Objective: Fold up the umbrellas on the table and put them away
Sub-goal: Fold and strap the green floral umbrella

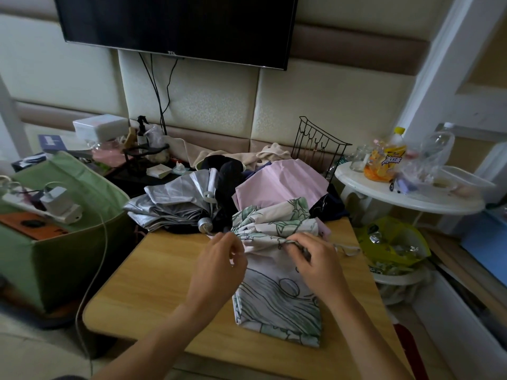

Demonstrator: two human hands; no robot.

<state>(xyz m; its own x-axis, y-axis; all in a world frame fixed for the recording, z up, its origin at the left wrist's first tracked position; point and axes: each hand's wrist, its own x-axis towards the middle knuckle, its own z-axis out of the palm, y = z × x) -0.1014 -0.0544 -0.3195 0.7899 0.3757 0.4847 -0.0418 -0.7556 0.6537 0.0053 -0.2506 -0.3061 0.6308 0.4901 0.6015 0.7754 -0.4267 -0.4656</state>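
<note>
floral umbrella on table, long axis 12 to 6; right hand pinching its gathered canopy, left hand pinching a fold at 9, equally near.

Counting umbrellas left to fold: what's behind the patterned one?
Behind the patterned umbrella lie a pink umbrella and a silver umbrella. Dark fabric peeks out beside them; what it is stays hidden.

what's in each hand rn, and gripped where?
Both hands are on the patterned umbrella. Right hand pinches gathered canopy fabric near the strap. Left hand has its fingers at the bunched canopy edge; a firm grip cannot be told.
</note>
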